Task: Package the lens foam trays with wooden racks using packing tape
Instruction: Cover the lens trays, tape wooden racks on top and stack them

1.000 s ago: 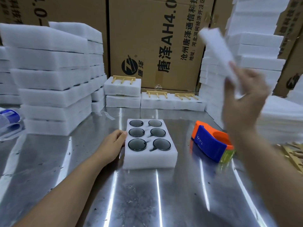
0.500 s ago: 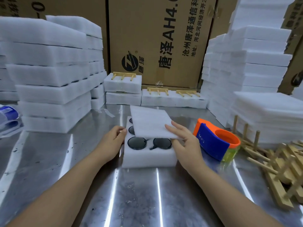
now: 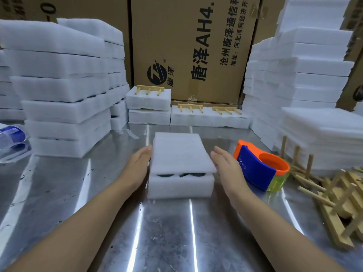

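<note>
Several foam stacks (image 3: 59, 85): piled at my far left on the metal table (image 3: 167, 232), well apart from the job.
Left hand (image 3: 137, 165): open, fingers straight, flat against the tray's left side.
Foam tray (image 3: 180, 186): mid-table between my hands; dark lenses (image 3: 165, 175) peek out at the near edge.
Foam sheet (image 3: 180, 154): lies on top as a cover, overhanging a little at the near right corner.
Handling: light, soft and easily dented, I judge, with fragile lenses inside. I'd hold the thick tray by its long sides, palms flat, not the thin sheet.
Right hand (image 3: 225, 169): open, fingers straight, just beside the right edge; whether it touches, I cannot tell.
Tape dispenser (image 3: 259, 169): just right of that hand.
Wooden racks (image 3: 334, 203): heaped far right.
</note>
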